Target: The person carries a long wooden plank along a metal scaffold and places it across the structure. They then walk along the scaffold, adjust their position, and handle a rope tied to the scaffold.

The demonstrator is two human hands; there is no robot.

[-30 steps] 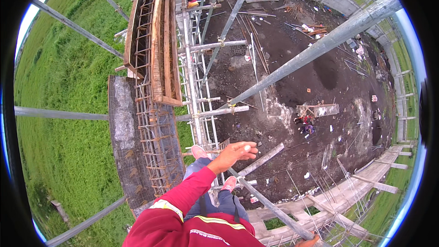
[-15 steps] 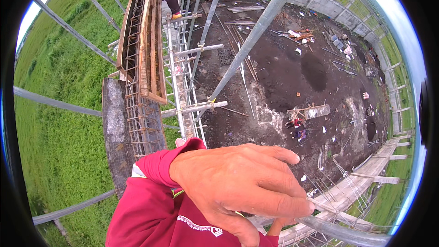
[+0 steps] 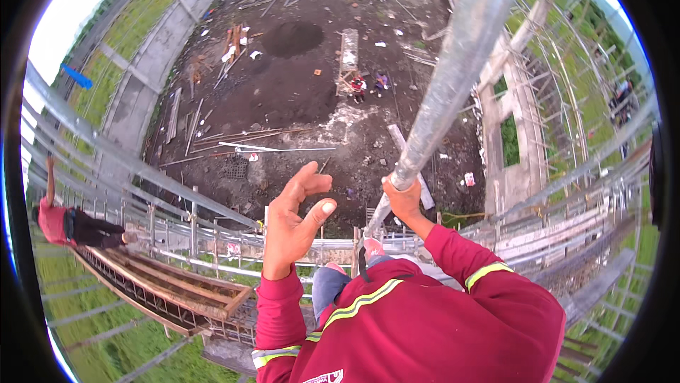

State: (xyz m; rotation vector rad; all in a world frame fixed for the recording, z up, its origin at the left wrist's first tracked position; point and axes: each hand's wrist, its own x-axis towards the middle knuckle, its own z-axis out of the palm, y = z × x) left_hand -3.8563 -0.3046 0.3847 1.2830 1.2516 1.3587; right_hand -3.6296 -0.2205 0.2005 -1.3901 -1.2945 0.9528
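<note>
I look straight down from high on a metal scaffold. My right hand (image 3: 402,197) is closed around a slanted grey steel pipe (image 3: 453,64) that runs up to the top of the view. My left hand (image 3: 296,218) hangs free in the air to the left of that pipe, fingers apart and partly curled, holding nothing. Both arms wear dark red sleeves with yellow reflective stripes. My knees and a shoe (image 3: 373,248) show below the hands, over the scaffold frame.
Another person (image 3: 67,223) in a red top stands on the scaffold at the left, near a long timber and rebar beam form (image 3: 163,291). Diagonal pipes (image 3: 127,163) cross the left. Far below lie dark soil, planks, concrete beams (image 3: 520,149) and grass.
The view has swung round over the site. My left hand, close before the camera half a second ago, is now lower and farther away. My right hand has come into view gripping the pipe.
</note>
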